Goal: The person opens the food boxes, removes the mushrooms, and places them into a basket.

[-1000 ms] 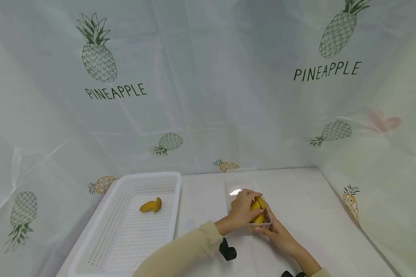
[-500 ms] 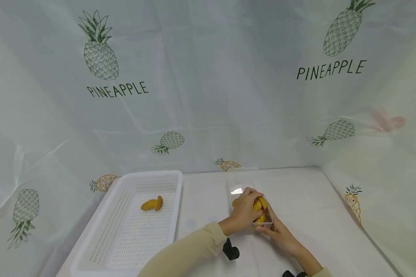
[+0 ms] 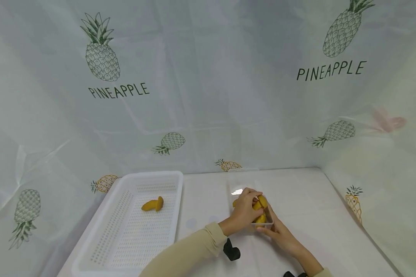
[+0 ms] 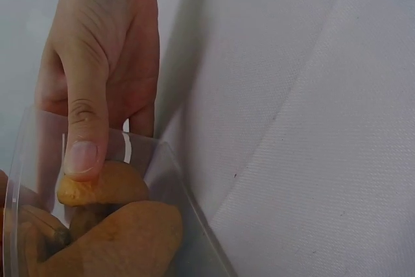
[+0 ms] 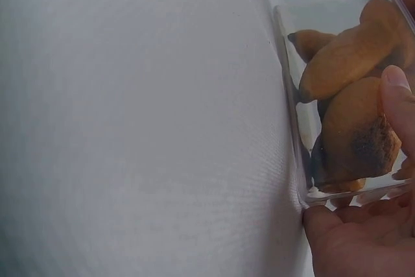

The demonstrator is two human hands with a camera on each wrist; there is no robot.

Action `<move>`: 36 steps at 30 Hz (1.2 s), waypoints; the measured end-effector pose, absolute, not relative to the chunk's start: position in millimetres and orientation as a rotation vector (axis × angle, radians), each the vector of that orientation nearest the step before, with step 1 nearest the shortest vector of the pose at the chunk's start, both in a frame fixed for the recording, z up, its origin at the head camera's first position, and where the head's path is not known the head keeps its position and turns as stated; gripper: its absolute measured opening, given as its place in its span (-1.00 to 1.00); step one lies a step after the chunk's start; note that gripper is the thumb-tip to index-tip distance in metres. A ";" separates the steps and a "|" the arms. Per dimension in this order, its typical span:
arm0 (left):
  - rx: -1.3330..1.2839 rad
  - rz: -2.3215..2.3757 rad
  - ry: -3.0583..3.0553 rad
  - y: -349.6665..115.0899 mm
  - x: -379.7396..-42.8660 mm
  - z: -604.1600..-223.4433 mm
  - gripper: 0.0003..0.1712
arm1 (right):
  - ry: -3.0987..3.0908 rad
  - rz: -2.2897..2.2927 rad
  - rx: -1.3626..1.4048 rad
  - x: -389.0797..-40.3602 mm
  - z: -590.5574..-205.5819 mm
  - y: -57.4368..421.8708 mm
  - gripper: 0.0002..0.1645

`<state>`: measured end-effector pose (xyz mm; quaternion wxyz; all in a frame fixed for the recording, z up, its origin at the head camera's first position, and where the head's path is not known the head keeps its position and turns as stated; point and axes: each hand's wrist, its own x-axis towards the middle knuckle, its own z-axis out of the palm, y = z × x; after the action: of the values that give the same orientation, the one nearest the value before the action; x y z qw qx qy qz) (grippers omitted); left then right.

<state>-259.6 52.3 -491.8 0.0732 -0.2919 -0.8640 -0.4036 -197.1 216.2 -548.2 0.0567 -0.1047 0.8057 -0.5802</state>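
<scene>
A clear plastic box (image 3: 269, 222) holds several yellow-brown mushrooms (image 5: 347, 63). Over its top, my left hand (image 3: 240, 211) has its fingers curled at the far side and its thumb nearer me. They grip a mushroom (image 3: 262, 201) at the box's right part; some of those fingers are hidden. My right hand (image 3: 280, 235) holds the box at its right front corner. Its thumb lies on the outside of the front wall, as the left wrist view shows, with a mushroom (image 4: 113, 183) behind the plastic. The other fingers of the right hand (image 5: 363, 241) run along the right side.
A white perforated basket (image 3: 178, 215) stands on the left, with one mushroom (image 3: 153, 204) in it. The clear lid (image 3: 242, 179) lies opened behind the box. A black wrist mount (image 3: 231, 251) hangs by the left sleeve. A pineapple-print curtain (image 3: 208, 96) rises behind.
The mushroom at the box's right part, under my left hand, has shifted slightly. Both hands stay at the box, and the view has moved a little.
</scene>
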 end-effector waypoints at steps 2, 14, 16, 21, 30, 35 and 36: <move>-0.865 -1.297 -2.576 51.7 -259.1 -490.4 -0.44 | 2.443 -1.755 -0.316 -197.0 -549.0 216.1 0.16; -0.808 -1.690 -2.432 51.9 -263.5 -477.6 -0.46 | 2.457 -1.743 -0.332 -196.6 -551.0 214.2 0.16; -0.790 -1.743 -2.429 51.2 -264.4 -473.4 -0.46 | 2.453 -1.747 -0.325 -196.7 -551.1 213.9 0.17; -0.698 -1.878 -2.446 47.7 -266.9 -460.0 -0.48 | 2.441 -1.778 -0.349 -197.4 -549.9 214.0 0.18; -0.665 -2.000 -2.461 27.9 -275.3 -439.9 -0.49 | 2.465 -1.747 -0.311 -198.8 -546.9 213.6 0.16; -0.588 -2.058 -2.470 15.0 -279.0 -430.6 -0.49 | 2.478 -1.736 -0.286 -198.4 -546.8 213.9 0.16; -0.575 -2.066 -2.467 12.5 -279.9 -429.1 -0.49 | 2.483 -1.736 -0.282 -198.5 -547.0 213.9 0.17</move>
<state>-279.9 12.5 -429.1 -0.0635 -0.1757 -0.7531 -0.6308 -198.5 213.9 -547.0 0.0493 -0.0927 0.8150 -0.5699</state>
